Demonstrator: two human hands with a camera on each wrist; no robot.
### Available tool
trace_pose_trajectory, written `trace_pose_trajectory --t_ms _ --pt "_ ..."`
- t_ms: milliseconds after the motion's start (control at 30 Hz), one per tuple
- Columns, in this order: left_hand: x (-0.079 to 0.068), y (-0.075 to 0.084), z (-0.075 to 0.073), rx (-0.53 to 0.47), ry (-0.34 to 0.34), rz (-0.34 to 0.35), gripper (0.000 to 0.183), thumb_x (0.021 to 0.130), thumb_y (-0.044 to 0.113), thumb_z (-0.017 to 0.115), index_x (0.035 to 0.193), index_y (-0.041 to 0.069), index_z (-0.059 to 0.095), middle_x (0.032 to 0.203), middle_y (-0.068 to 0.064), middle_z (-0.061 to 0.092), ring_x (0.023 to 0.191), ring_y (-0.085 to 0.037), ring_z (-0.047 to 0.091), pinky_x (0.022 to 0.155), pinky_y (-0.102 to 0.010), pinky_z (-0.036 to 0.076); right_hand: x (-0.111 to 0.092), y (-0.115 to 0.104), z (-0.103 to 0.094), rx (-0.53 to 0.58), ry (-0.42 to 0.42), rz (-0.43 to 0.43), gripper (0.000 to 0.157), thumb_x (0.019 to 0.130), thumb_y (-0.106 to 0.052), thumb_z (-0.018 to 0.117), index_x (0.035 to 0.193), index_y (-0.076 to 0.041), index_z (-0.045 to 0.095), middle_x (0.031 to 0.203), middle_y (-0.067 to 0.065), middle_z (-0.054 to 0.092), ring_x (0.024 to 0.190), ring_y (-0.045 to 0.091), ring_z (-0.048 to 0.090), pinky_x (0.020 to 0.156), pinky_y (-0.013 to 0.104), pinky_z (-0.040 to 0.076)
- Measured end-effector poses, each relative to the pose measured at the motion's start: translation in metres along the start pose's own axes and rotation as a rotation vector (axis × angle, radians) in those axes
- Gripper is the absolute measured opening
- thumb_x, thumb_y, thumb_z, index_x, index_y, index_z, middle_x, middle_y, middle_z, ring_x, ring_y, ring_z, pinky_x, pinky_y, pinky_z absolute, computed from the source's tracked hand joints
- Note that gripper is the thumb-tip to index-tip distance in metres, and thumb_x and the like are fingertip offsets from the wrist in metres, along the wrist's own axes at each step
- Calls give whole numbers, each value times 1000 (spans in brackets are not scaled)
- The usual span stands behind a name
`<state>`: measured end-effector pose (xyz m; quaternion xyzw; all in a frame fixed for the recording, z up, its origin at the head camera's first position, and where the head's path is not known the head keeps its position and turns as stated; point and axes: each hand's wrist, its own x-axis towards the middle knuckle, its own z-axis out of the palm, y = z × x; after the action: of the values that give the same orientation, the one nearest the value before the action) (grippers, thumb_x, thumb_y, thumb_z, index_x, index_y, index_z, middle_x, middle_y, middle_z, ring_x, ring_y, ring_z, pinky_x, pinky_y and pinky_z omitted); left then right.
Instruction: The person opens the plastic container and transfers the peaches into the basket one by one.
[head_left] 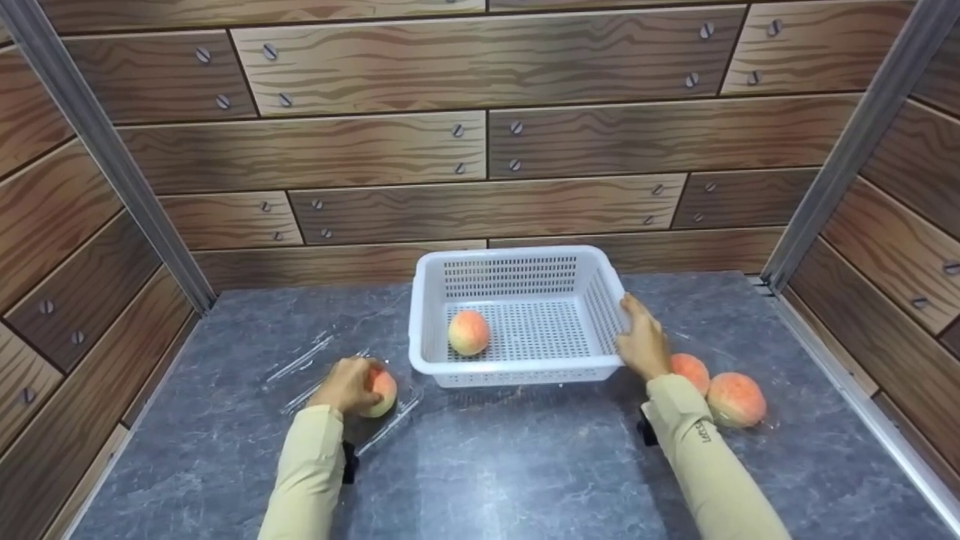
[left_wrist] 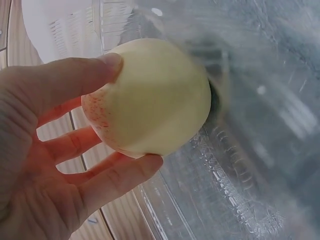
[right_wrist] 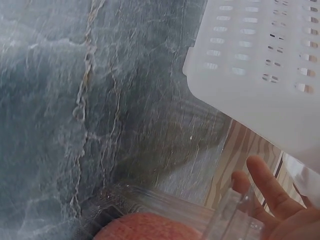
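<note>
My left hand [head_left: 346, 384] grips a yellow-and-red peach [left_wrist: 150, 97] between thumb and fingers. It is over a clear plastic box [head_left: 384, 426] on the left, and the fruit's pale side faces the wrist camera. A white perforated basket [head_left: 517, 366] stands at the centre, with one peach [head_left: 469, 332] lying inside. At the basket's right rim is my right hand [head_left: 643, 339]. In the right wrist view its fingers [right_wrist: 270, 187] are extended beside the rim, with a gap showing between; the thumb is hidden there.
Two more peaches, one [head_left: 688, 373] partly behind the right wrist and another [head_left: 736, 400] beside it, lie at the right with clear plastic around them. The grey marbled table [head_left: 517, 465] is bounded by wood-patterned walls [head_left: 480, 150] and metal posts [head_left: 112, 150].
</note>
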<state>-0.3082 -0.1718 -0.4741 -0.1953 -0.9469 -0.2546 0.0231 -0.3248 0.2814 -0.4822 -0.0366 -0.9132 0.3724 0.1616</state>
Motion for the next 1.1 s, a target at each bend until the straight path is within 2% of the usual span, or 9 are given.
trace_pose_trajectory --t_ms 200,400,600,833,1100 --pt "-1 -2 -4 22 -13 9 35 66 -7 82 101 -5 73 70 -4 62 69 -22 59 66 -39 55 1 -2 2 3 -8 1 71 76 11 51 147 7 44 156 24 39 133 51 44 109 62 36" --pt "-2 -2 -3 9 -49 19 40 69 -4 85 106 -7 70 79 -9 65 76 -28 64 70 -43 57 1 -2 1 -3 -3 -19 71 76 11 50 147 8 43 155 25 40 134 51 43 111 61 35" --pt "0 -1 -3 14 -82 -24 47 70 -1 87 112 -6 68 87 -13 67 85 -33 65 78 -49 57 -1 -1 -1 -4 0 -16 71 77 11 50 147 8 43 154 26 40 134 52 43 111 60 34" --pt "-1 0 -2 46 -115 10 56 62 -5 85 115 -6 65 97 -22 68 94 -41 64 86 -55 54 -1 -1 -1 10 -3 -4 75 75 12 49 149 8 39 153 26 41 135 50 42 113 58 33" --pt "-5 0 1 24 -139 -16 67 58 -5 85 122 -5 63 104 -24 66 98 -40 63 88 -55 54 -1 -1 0 0 -8 -6 77 75 12 49 150 8 37 150 26 46 134 50 43 112 60 34"
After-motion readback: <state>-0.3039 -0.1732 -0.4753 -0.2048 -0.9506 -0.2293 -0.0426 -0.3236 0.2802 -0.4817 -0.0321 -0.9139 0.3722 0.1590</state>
